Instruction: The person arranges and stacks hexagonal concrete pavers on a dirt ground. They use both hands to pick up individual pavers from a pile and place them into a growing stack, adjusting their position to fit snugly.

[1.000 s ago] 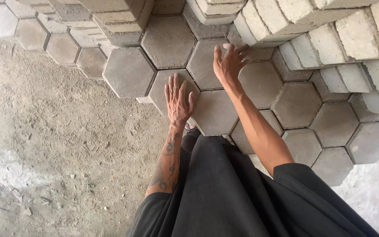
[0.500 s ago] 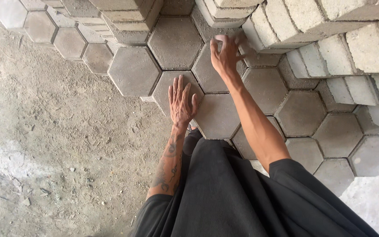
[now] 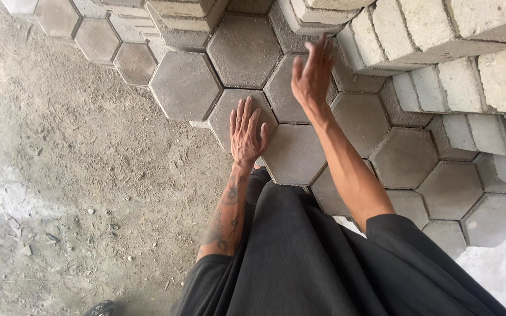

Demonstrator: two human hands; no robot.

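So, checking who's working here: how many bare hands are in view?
2. The left hand lies flat on a hexagonal paver at the laid edge; the right hand is raised, fingers spread, over the pavers beyond.

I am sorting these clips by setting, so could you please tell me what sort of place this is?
Probably an outdoor paving site: hexagonal pavers laid edge to edge on bare sandy ground, with stacked concrete blocks beside them. The left hand lies flat on one paver.

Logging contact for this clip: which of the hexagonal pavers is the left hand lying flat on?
The left hand lies flat on the hexagonal paver at the laid edge beside the bare sand; the right hand is raised over pavers farther in.
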